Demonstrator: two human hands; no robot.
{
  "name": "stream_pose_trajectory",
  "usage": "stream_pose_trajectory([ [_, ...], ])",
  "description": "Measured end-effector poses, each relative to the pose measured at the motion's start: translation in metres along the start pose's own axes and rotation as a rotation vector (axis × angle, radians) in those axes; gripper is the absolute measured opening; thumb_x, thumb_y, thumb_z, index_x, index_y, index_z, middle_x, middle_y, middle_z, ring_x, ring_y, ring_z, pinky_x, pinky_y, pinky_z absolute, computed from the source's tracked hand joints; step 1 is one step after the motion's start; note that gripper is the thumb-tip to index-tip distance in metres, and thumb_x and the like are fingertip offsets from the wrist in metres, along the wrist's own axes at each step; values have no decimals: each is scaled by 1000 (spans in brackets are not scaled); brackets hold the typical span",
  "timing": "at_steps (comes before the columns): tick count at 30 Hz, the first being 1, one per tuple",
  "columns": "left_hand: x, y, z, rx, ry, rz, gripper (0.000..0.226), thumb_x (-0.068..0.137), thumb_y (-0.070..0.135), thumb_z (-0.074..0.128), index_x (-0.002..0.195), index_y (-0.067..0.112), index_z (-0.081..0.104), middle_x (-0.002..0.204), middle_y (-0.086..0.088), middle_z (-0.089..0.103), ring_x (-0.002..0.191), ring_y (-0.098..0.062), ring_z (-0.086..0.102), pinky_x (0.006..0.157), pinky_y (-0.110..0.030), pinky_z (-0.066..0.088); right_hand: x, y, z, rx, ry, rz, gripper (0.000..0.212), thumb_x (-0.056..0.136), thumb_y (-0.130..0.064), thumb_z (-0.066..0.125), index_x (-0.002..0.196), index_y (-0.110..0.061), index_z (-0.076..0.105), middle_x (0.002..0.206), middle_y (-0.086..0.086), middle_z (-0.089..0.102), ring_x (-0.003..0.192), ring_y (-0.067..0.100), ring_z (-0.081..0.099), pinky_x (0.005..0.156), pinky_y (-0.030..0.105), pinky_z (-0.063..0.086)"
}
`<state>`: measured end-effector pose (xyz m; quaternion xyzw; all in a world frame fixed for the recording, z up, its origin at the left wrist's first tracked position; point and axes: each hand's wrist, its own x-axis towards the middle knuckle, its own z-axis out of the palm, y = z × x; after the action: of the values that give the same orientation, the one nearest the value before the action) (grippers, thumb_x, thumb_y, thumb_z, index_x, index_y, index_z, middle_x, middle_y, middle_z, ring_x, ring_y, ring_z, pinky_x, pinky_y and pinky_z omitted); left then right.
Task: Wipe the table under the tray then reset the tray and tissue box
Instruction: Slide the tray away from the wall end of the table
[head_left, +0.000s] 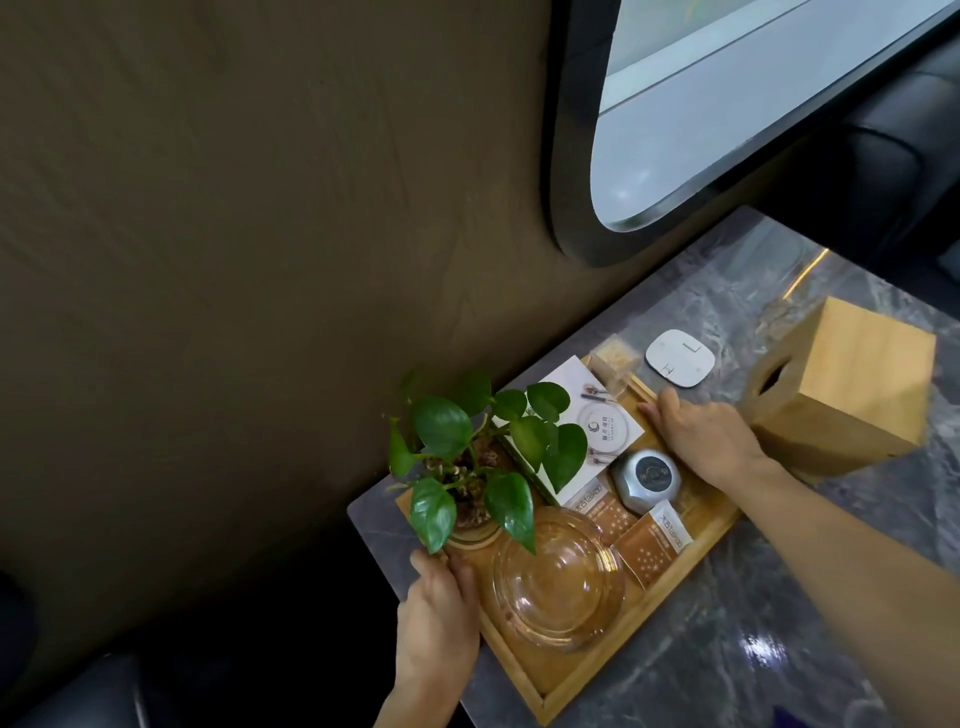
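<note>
A wooden tray lies on the grey marble table against the wall. It carries a potted green plant, a glass ashtray, a white card, a grey round device and brown packets. My left hand grips the tray's near-left rim beside the plant. My right hand holds the tray's far-right rim. A wooden tissue box stands on the table just right of my right hand, its slot facing left.
A white square pad lies on the table beyond the tray. A small clear box sits at the tray's far corner. The brown wall runs along the left; a dark-framed window is above the table. Dark seats lie below left.
</note>
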<state>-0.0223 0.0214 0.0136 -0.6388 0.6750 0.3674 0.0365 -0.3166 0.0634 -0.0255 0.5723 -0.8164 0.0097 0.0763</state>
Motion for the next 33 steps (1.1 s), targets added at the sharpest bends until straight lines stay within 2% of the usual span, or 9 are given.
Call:
stream_pose_trajectory([
  [3, -1, 2, -10, 1, 31, 55, 19, 97, 25, 35, 88, 10, 30, 102, -24, 66, 94, -41, 64, 76, -42, 48, -2, -2, -13, 3, -89, 17, 30, 87, -22, 61, 68, -4, 47, 39, 14, 56, 28, 34, 52, 28, 34, 43],
  [6, 0, 5, -27, 7, 42, 114, 21, 96, 25, 37, 95, 4, 40, 95, -20, 65, 90, -40, 65, 74, -42, 49, 0, -6, -42, -17, -164, 96, 29, 97, -30, 39, 87, -4, 50, 65, 13, 68, 56, 36, 65, 42, 34, 41],
  [10, -3, 17, -61, 23, 69, 188, 21, 95, 26, 39, 95, 6, 44, 70, -2, 50, 83, -36, 64, 72, -40, 49, -7, -9, -85, -85, -81, 107, 25, 91, -22, 57, 78, -2, 50, 51, 14, 63, 39, 34, 59, 32, 32, 34],
  [14, -16, 36, -93, 37, 102, 307, 20, 93, 27, 42, 83, 10, 42, 72, -9, 57, 67, -35, 63, 59, -45, 52, -19, 1, -123, -30, -63, 192, 37, 99, -38, 21, 93, -7, 42, 70, 8, 62, 64, 32, 64, 48, 37, 42],
  [19, -34, 72, -114, 85, 153, 563, 21, 93, 21, 46, 73, 14, 42, 76, -9, 55, 70, -28, 59, 52, -31, 38, -47, 24, -167, -115, 30, 302, 43, 99, -37, 21, 106, -2, 44, 90, 18, 68, 81, 37, 66, 58, 37, 40],
  [23, -45, 103, -108, 124, 74, 718, 20, 93, 25, 43, 84, 7, 45, 75, -13, 63, 50, -22, 52, 45, -31, 38, -92, 47, -192, -136, 28, 505, 44, 99, -35, 25, 105, 2, 48, 99, 25, 67, 92, 43, 63, 67, 41, 45],
  [27, -63, 136, -78, 151, -23, 841, 24, 93, 24, 41, 91, 1, 46, 82, -24, 67, 69, -45, 62, 55, -37, 42, -150, 80, -197, -104, 24, 679, 44, 98, -37, 25, 102, 1, 47, 99, 27, 66, 92, 43, 63, 70, 44, 46],
  [31, -93, 165, -39, 199, -161, 955, 26, 94, 26, 38, 79, 6, 45, 56, -11, 64, 41, -28, 57, 34, -28, 42, -221, 104, -196, -29, -2, 875, 46, 97, -38, 24, 103, 0, 49, 104, 29, 63, 95, 44, 60, 78, 48, 47],
  [33, -113, 178, -17, 255, -203, 1003, 29, 94, 24, 37, 70, 9, 42, 52, -8, 62, 39, -23, 54, 33, -23, 39, -259, 110, -198, -39, -37, 949, 47, 96, -40, 23, 106, -3, 51, 107, 26, 63, 96, 41, 60, 80, 46, 47],
])
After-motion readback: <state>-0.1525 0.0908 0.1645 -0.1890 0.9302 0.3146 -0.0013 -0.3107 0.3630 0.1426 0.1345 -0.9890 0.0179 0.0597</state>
